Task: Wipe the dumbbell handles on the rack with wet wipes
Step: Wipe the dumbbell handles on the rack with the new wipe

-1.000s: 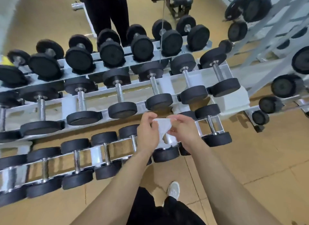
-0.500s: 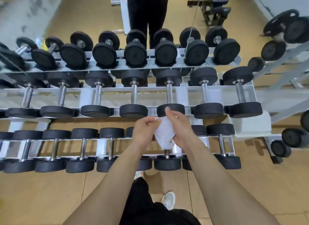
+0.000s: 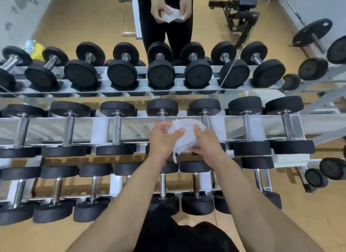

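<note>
No text or label can be read anywhere.

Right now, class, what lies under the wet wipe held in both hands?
Below the wet wipe runs the rack's middle tier. Two chrome dumbbell handles show just past it; their near ends are hidden by the wipe, left hand and right hand.
</note>
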Demonstrator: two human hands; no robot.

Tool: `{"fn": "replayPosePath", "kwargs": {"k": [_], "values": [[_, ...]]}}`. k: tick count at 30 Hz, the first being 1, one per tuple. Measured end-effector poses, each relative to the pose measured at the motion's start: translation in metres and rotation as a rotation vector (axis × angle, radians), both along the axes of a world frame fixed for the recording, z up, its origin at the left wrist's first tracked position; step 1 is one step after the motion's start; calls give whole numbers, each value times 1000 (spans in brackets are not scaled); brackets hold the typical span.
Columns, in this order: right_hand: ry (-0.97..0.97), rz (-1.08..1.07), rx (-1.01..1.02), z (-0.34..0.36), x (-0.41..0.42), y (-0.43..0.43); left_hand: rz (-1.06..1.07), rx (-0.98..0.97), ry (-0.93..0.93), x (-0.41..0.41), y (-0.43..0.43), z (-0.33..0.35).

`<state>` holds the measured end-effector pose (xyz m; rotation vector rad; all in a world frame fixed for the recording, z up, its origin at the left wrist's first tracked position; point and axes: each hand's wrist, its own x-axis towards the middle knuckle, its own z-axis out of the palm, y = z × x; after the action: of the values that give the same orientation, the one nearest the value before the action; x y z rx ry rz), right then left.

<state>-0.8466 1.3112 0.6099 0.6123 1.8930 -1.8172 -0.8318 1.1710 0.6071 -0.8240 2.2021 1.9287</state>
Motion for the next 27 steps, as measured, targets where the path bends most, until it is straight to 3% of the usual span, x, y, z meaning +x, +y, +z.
{"fn": "replayPosePath", "kwargs": {"k": [4,7,10,13,16,17,19,21,22,27], "values": [[78,-47,231,-7,-28,-22,-114,341,-271,-21,-16,1],[88,-21,299,-8,-46,-29,49,511,-258,-31,-24,-13],[101,57,257,-16,-61,-25,246,318,-159,-43,-28,-22],[91,142,89,-28,-71,-23,290,104,-34,-50,-24,-35],[42,56,-56,-41,-80,-23,327,22,-56,-53,-12,-41],[0,2,-95,-44,-82,-23,358,66,-146,-54,-9,-44],[-82,-52,-149,-51,-87,-22,329,411,-344,-56,-7,-49],[-149,-44,-179,-59,-91,-23,219,740,-379,-50,-9,-49],[-170,-41,-191,-64,-93,-23,199,804,-343,-48,-11,-51],[-221,-60,-222,-85,-97,-23,322,667,-178,-44,-32,-64]]}}
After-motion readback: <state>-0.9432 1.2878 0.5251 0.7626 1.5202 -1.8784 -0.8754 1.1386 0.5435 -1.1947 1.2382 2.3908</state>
